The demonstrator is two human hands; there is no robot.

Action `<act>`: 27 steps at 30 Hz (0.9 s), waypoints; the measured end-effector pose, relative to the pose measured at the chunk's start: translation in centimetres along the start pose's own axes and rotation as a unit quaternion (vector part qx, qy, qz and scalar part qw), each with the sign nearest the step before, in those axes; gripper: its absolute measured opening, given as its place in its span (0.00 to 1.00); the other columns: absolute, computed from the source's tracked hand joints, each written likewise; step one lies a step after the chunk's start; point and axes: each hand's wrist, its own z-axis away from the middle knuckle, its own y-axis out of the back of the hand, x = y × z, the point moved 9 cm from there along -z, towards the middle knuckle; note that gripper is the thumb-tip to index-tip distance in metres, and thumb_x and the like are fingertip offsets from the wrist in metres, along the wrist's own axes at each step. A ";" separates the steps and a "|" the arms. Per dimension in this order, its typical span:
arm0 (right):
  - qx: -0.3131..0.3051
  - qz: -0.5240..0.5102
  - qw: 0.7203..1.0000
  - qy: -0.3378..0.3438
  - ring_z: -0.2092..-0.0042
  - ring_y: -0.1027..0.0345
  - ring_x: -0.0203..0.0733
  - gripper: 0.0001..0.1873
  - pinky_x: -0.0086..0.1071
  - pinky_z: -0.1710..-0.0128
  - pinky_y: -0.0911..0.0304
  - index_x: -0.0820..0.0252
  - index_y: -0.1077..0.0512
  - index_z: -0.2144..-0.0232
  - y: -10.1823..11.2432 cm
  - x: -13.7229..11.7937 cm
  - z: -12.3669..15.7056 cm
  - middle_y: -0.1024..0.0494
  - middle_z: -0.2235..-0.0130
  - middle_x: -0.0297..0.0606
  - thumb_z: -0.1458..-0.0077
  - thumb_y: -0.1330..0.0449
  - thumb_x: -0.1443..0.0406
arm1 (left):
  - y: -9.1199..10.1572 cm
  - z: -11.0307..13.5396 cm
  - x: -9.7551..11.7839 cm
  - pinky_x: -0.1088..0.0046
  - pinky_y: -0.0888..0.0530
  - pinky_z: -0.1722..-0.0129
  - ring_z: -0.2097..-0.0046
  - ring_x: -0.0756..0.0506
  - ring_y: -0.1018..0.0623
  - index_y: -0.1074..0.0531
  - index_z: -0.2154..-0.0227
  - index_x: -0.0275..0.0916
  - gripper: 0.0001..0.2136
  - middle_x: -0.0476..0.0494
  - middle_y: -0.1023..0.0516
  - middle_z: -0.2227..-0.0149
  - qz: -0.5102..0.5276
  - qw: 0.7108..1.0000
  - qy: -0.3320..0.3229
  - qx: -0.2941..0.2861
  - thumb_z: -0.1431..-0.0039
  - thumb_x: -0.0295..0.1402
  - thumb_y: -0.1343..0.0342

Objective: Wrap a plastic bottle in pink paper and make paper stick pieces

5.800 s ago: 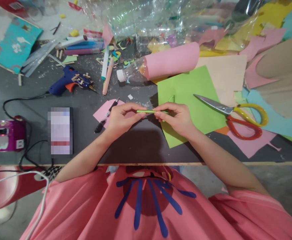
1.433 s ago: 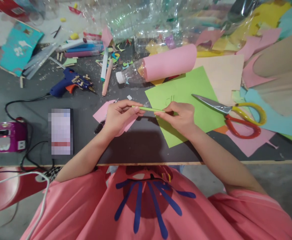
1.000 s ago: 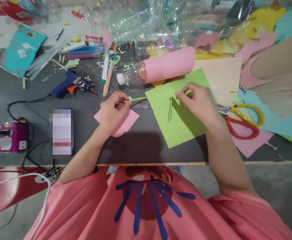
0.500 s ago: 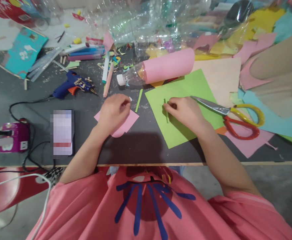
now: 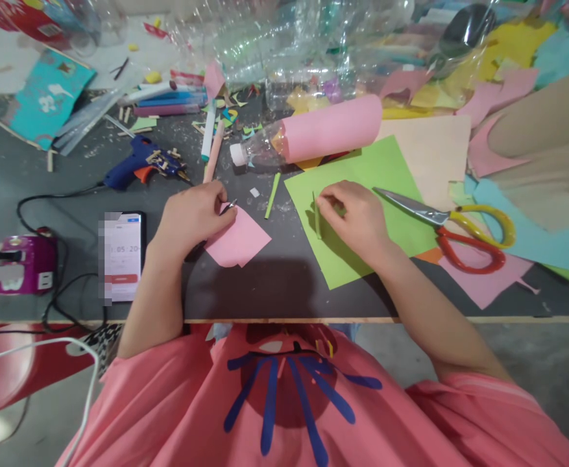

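My left hand (image 5: 194, 217) is closed over a pink paper piece (image 5: 240, 239). Between its thumb and fingers shows the silvery tip of a dark, slim, pen-like object (image 5: 230, 206); most of it is hidden by the hand. My right hand (image 5: 355, 211) pinches a narrow green paper strip (image 5: 318, 224) above a bright green sheet (image 5: 362, 162). Between the hands, a second green strip (image 5: 273, 196) lies on the table near a small white scrap (image 5: 255, 192). Scissors (image 5: 440, 217) with yellow and red handles rest partly on the sheet, right of my right hand.
A bottle (image 5: 330, 130) wrapped in pink paper lies behind the green sheet. To the left are a blue glue gun (image 5: 141, 162) with its cord, a phone (image 5: 124, 256) and a purple box (image 5: 26, 266). Clear plastic bottles (image 5: 245, 45) crowd the back.
My left hand has moved left across the pink paper, uncovering more of it, and now shows a dark, silver-tipped object in its grasp. My right hand has shifted slightly left with the strip.
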 end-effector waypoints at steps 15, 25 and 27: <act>-0.192 0.067 0.931 0.304 0.33 0.46 0.52 0.26 0.53 0.37 0.48 0.48 0.34 0.41 -7.5 -8.9 6.5 0.38 0.34 0.45 0.39 0.44 0.53 | -0.5 -0.6 0.0 0.67 0.33 0.66 0.63 0.41 0.25 0.35 0.73 0.41 0.04 0.43 0.26 0.68 0.054 0.999 0.005 0.004 0.46 0.34 0.48; -0.155 -0.079 0.947 0.271 0.44 0.31 0.45 0.18 0.50 0.38 0.44 0.63 0.26 0.50 -4.8 -8.0 4.3 0.21 0.48 0.46 0.35 0.50 0.64 | 1.1 -0.1 0.9 0.65 0.30 0.51 0.54 0.42 0.24 0.29 0.59 0.38 0.11 0.41 0.24 0.58 0.156 0.980 -0.045 0.119 0.40 0.35 0.52; -0.108 -0.147 0.952 0.245 0.51 0.27 0.44 0.16 0.47 0.44 0.38 0.62 0.24 0.55 -2.6 -7.3 3.1 0.19 0.53 0.46 0.36 0.49 0.64 | 1.0 0.2 2.2 0.66 0.30 0.49 0.53 0.43 0.24 0.28 0.58 0.38 0.14 0.40 0.22 0.56 0.228 0.964 -0.100 0.094 0.37 0.39 0.54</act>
